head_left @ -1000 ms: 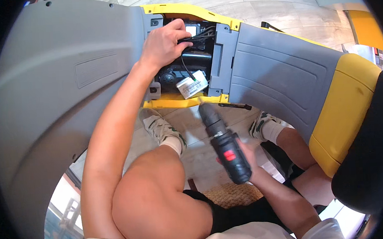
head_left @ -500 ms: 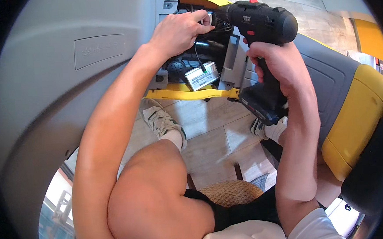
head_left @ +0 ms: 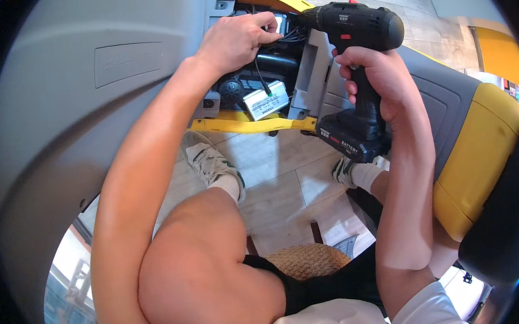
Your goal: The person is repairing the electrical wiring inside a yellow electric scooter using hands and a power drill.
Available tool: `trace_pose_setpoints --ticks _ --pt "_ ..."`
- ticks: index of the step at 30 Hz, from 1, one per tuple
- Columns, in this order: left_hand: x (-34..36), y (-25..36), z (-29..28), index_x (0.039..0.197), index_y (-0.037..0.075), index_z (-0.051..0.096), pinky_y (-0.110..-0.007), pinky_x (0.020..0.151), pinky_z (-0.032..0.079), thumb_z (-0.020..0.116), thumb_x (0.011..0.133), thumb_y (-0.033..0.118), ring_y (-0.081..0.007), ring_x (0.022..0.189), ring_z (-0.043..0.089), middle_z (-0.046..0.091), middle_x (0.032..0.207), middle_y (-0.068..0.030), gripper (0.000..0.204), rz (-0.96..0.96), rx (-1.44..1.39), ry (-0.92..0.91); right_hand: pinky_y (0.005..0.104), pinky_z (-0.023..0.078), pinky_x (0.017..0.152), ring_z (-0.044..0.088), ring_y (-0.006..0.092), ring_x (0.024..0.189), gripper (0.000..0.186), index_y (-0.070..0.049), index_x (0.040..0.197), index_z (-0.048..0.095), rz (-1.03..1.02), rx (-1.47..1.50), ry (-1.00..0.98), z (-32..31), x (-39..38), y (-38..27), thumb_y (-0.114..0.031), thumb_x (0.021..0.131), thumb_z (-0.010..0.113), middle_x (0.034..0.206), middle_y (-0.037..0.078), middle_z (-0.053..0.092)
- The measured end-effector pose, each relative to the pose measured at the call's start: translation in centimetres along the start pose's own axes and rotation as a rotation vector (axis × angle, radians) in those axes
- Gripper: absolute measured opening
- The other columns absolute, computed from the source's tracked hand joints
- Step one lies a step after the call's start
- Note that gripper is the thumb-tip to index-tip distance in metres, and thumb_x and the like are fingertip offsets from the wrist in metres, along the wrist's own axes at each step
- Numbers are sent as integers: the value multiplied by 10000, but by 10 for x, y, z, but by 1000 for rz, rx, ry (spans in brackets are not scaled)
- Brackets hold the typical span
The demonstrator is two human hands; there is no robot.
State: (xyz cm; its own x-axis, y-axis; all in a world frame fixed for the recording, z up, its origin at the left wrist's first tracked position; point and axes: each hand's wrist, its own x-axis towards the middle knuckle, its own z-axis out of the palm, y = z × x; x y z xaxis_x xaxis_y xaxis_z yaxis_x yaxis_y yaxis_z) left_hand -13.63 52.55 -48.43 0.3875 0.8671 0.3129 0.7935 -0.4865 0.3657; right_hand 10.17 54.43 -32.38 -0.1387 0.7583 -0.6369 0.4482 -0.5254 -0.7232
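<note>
My right hand [head_left: 379,74] is wrapped round the handle of a black cordless drill [head_left: 364,25] with red buttons. The drill's chuck points left over an open compartment, with its tip among dark cables [head_left: 297,34]. My left hand [head_left: 234,42] reaches into the same compartment, thumb and fingers pinched beside a small dark module with a pale face [head_left: 279,23]; what the fingertips hold is hidden. Below that hand, a silver metal box [head_left: 266,101] with a printed label lies tilted, a black cable plugged into its upper side. Next to it is a round black grille [head_left: 231,91].
Yellow rails [head_left: 251,124] edge the compartment near and far. A large grey shell [head_left: 48,109] fills the left, and a grey and yellow padded part [head_left: 478,142] stands right. My knee and shoes are below, over a wood-look floor [head_left: 273,188] with a woven seat [head_left: 307,261].
The view has shifted slightly, so most things sit a little further left. The drill has turned a little, showing more of its battery's side. Both hands keep their places at the compartment and drill.
</note>
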Motion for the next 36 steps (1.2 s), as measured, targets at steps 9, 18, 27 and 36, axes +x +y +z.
trace_pose_setpoints --ticks 9,18,27,36 --pt "-1 -3 2 1160 201 790 -405 831 591 663 862 -11 -261 969 704 686 1153 -1 388 27 11 -15 305 486 478 562 138 533 143 -8 957 642 34 -8 -78 3 5 -9 -115 878 696 705 52 596" --pt "1 0 -5 1089 214 801 -406 846 589 643 891 29 -249 974 715 692 1118 16 314 50 18 12 271 494 508 579 105 574 276 -28 1031 679 -6 -371 -5 15 3 -32 -260 908 766 772 30 617" --pt "11 7 -26 1025 86 796 -426 803 580 686 814 13 -336 937 710 696 1012 -121 250 137 -136 4 336 486 473 609 181 549 149 51 905 692 -31 -506 53 24 -22 -63 -89 854 703 685 91 624" --pt "13 14 -33 1014 67 788 -425 797 573 673 814 -3 -333 933 709 696 1005 -120 241 118 -139 11 320 477 473 598 168 543 140 59 906 689 -40 -528 9 18 -23 -63 -65 842 696 685 78 621"
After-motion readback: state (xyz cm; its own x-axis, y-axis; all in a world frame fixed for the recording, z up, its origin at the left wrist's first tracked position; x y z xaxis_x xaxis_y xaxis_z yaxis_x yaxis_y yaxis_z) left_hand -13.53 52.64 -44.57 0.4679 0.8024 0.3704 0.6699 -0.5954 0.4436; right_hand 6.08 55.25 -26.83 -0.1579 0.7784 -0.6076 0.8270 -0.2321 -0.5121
